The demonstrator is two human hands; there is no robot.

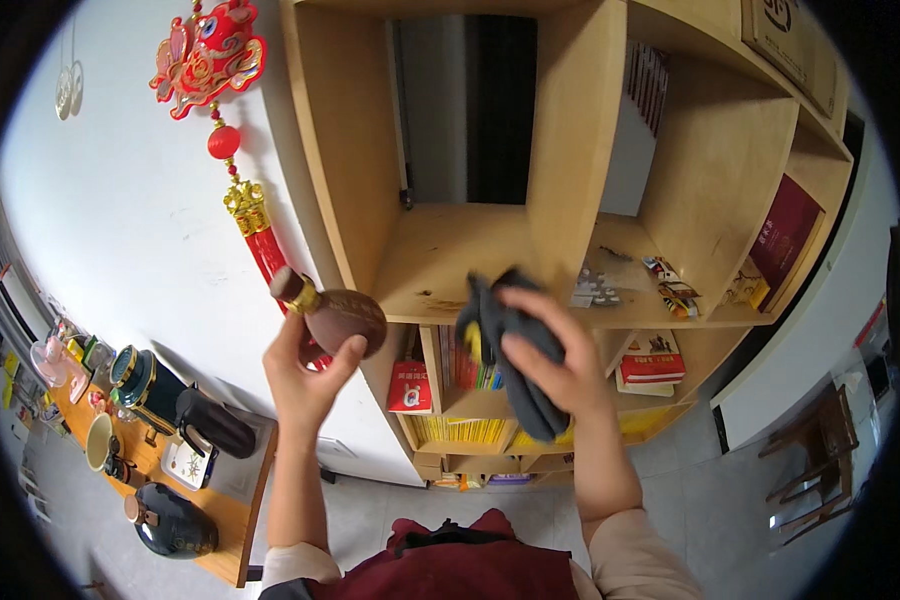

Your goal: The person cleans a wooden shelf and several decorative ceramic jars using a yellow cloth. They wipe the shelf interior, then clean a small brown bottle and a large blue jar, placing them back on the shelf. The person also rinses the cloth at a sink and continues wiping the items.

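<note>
Left hand (pixel 308 372), fingers clamped on 1 brown bottle (pixel 347 320), right hand (pixel 562 362), fingers gripping 1 grey cloth (pixel 526 388)

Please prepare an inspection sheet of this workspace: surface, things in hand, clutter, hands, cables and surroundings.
Surface: wooden shelf unit; dark marks on the floor of the compartment in front.
Things in hand: brown bottle, tilted, gold band at its neck; dark grey cloth, blurred, apart from the bottle.
Clutter: small colourful packets in the compartment to the right; stacked red books below.
Hands: left hand grips the bottle; right hand grips the cloth.
Cables: nothing seen.
Surroundings: red hanging ornament on the white wall, left; side table with a dark round jar, lower left; wooden chair, right.
</note>
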